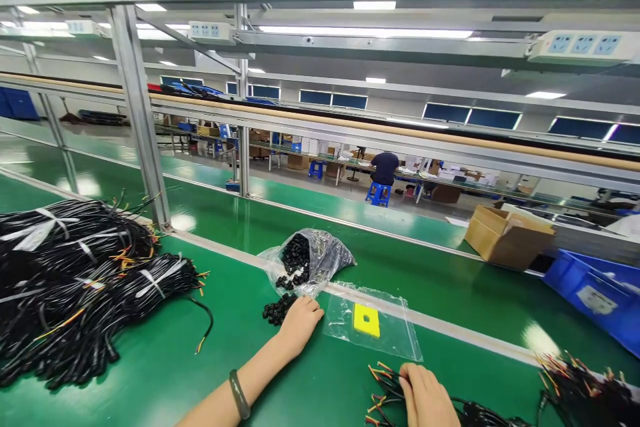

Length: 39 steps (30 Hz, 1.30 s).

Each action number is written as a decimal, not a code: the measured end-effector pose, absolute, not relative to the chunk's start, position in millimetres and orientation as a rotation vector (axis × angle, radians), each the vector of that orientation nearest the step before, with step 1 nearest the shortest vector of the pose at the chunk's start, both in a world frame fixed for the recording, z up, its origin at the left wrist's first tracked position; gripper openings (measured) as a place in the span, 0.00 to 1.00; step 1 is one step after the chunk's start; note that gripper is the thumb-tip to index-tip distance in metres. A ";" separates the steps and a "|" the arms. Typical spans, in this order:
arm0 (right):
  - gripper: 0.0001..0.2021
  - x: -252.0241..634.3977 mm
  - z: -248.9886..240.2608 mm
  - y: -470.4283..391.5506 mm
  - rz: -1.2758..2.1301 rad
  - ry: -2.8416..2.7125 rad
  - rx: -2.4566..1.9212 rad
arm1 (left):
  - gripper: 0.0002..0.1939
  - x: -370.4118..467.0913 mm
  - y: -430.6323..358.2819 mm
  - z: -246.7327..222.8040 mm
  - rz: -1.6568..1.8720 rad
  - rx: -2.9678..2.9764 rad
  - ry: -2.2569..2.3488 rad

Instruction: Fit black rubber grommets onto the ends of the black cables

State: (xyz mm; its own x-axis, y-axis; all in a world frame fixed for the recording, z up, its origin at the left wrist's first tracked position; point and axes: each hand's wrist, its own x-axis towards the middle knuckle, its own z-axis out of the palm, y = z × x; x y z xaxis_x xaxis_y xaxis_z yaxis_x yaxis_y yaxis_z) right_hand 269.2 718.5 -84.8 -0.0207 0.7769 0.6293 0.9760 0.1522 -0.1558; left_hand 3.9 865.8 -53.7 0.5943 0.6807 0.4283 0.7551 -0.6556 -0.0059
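My left hand (300,325) is beside a small heap of black plastic parts (278,311), just in front of a clear plastic bag (327,257) spilling more of them. Its fingers are bent and close together; whatever they hold is hidden. Lower right, my right hand (429,399) is closed over a bunch of black cables (387,390) with orange and yellow wire ends, thumb against fingers on a cable. Between the hands, a flat zip bag (345,323) has a yellow piece with a hole (367,320) on it or inside it; I cannot tell which.
Tied bundles of black cables (65,280) fill the left of the green table (225,373). More cables (590,390) lie far right. A cardboard box (507,237) and a blue bin (595,297) stand behind. A metal post (140,120) rises at left. A seated person (385,167) is far off.
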 end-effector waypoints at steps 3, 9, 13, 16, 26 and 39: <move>0.21 266.5 -82.7 717.7 -0.481 -1.837 -1.652 | 0.09 12.7 868.8 -48.0 -0.618 -2.729 -1.184; 0.20 257.8 -79.7 715.7 -0.540 -1.781 -1.665 | 0.10 56.1 866.3 -29.6 -0.692 -3.027 -1.240; 0.20 252.9 -78.8 714.3 -0.516 -1.759 -1.677 | 0.10 81.9 868.2 -30.8 -0.508 -3.022 -1.121; 0.19 250.1 -77.6 713.8 -0.504 -1.759 -1.677 | 0.10 87.6 870.7 -30.8 -0.430 -2.994 -1.070; 0.16 248.1 -48.1 703.2 -0.470 -1.821 -1.687 | 0.10 103.0 870.1 -16.8 -0.320 -3.016 -0.998; 0.10 257.2 -41.3 697.2 -0.145 -1.709 -1.668 | 0.15 83.2 817.4 -17.3 -1.586 -3.313 -2.004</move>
State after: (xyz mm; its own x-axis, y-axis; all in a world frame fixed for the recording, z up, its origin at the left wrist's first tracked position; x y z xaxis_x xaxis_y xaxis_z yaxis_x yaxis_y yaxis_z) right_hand 257.2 697.2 -41.3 0.1101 0.8212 0.5600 0.9040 0.1515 -0.3998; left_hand 83.2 817.4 -17.3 0.4389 0.8978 0.0378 0.2433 -0.1592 0.9568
